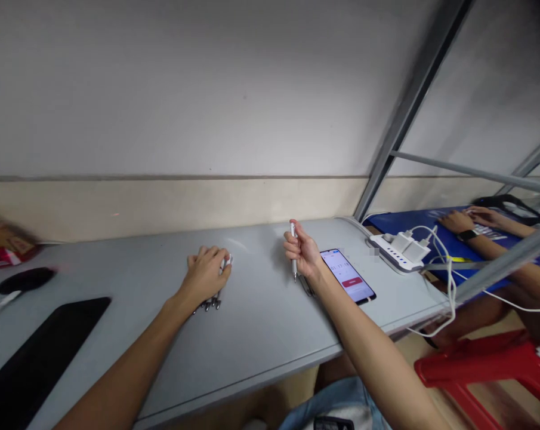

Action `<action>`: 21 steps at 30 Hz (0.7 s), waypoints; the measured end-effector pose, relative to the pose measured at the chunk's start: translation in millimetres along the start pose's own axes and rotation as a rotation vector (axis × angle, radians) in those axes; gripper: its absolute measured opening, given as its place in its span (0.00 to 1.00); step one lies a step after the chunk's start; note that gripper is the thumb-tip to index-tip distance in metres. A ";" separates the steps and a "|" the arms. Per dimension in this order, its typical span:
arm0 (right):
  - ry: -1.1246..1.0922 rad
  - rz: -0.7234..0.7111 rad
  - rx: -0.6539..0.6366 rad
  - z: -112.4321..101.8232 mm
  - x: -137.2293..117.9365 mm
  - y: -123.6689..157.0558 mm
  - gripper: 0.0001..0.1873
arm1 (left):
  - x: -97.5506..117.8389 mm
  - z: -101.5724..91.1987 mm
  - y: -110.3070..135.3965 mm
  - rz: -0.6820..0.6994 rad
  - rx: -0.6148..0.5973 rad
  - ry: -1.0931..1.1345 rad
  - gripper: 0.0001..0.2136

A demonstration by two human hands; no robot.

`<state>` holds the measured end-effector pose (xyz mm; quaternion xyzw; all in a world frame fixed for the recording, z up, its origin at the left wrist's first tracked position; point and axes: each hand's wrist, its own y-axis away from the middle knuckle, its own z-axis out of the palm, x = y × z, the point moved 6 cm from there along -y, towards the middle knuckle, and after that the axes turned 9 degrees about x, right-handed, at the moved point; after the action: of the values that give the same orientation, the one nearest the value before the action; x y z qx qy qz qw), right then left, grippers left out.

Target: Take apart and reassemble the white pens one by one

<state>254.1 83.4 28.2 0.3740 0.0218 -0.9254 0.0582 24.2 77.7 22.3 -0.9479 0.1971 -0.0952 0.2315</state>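
My left hand [208,272] rests on the grey desk with its fingers curled over several pens. Their metal ends [212,303] stick out below the palm, and a white pen end [229,260] shows at my thumb and forefinger. The rest of these pens is hidden under the hand. Raised a little above the desk, my right hand [304,251] is closed round a white and silver pen [293,266], held nearly upright with its tip down. Beneath that wrist lie thin dark objects [306,286], partly covered, that I cannot make out.
A lit phone [348,276] lies right of my right wrist. Beyond it sits a power strip [397,254] with white plugs and cables. At left are a black slab [50,352], a dark oval item [25,279] and a red packet [5,243]. Another person's hands [457,222] are at right, past a metal post.
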 end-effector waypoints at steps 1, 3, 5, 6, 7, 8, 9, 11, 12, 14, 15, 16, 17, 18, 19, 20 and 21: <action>-0.004 -0.002 -0.011 0.7 0.0 0.0 0.12 | 1.0 0.5 0.5 0.006 -0.004 -0.004 0.09; 0.006 -0.006 -0.017 1.7 0.4 0.3 0.14 | 2.5 1.6 1.3 0.008 -0.007 -0.008 0.09; 0.026 -0.005 -0.013 2.3 1.2 0.8 0.14 | 3.5 2.4 1.6 0.003 -0.003 -0.001 0.09; 0.031 -0.005 -0.010 2.5 1.6 1.0 0.14 | 4.0 2.9 1.7 0.001 -0.004 0.006 0.09; 0.034 -0.004 -0.008 2.5 2.1 1.1 0.14 | 4.5 3.3 1.8 -0.002 -0.007 0.015 0.09; 0.036 -0.002 -0.005 2.4 2.7 1.0 0.13 | 4.9 3.7 2.0 -0.005 -0.012 0.025 0.09; 0.037 0.001 -0.003 2.2 3.4 0.9 0.13 | 5.4 3.8 2.2 -0.008 -0.014 0.033 0.09; 0.031 0.011 -0.003 1.8 4.5 0.2 0.11 | 6.8 3.1 2.7 -0.005 -0.013 0.050 0.09; 0.024 0.015 -0.006 1.9 4.6 -0.1 0.11 | 7.7 2.4 2.9 -0.001 -0.008 0.057 0.09; 0.021 0.013 -0.011 2.4 3.2 -0.4 0.10 | 9.4 1.0 3.5 0.002 0.000 0.069 0.09; 0.035 0.012 -0.009 2.7 2.1 -0.2 0.10 | 10.1 0.6 3.7 0.000 0.001 0.075 0.09; 0.062 0.014 -0.004 2.9 0.9 0.3 0.11 | 10.8 0.2 3.9 -0.004 0.002 0.079 0.09; 0.098 0.017 0.005 3.0 -0.3 1.1 0.12 | 11.4 -0.2 4.0 -0.008 0.002 0.082 0.09; 0.139 0.021 0.012 3.2 -1.5 2.1 0.13 | 12.1 -0.4 4.1 -0.010 0.001 0.083 0.09; 0.181 0.028 0.016 3.5 -2.5 3.3 0.14 | 12.8 -0.4 4.1 -0.011 -0.002 0.082 0.09; 0.224 0.033 0.020 3.5 -3.2 4.5 0.14 | 13.5 -0.4 4.1 -0.010 -0.007 0.080 0.09; 0.271 0.036 0.026 3.2 -3.8 5.6 0.14 | 14.0 -0.2 4.1 -0.010 -0.012 0.077 0.09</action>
<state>255.3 77.9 33.2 0.4964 0.0109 -0.8655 0.0665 35.4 68.4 21.8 -0.9459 0.2019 -0.1317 0.2173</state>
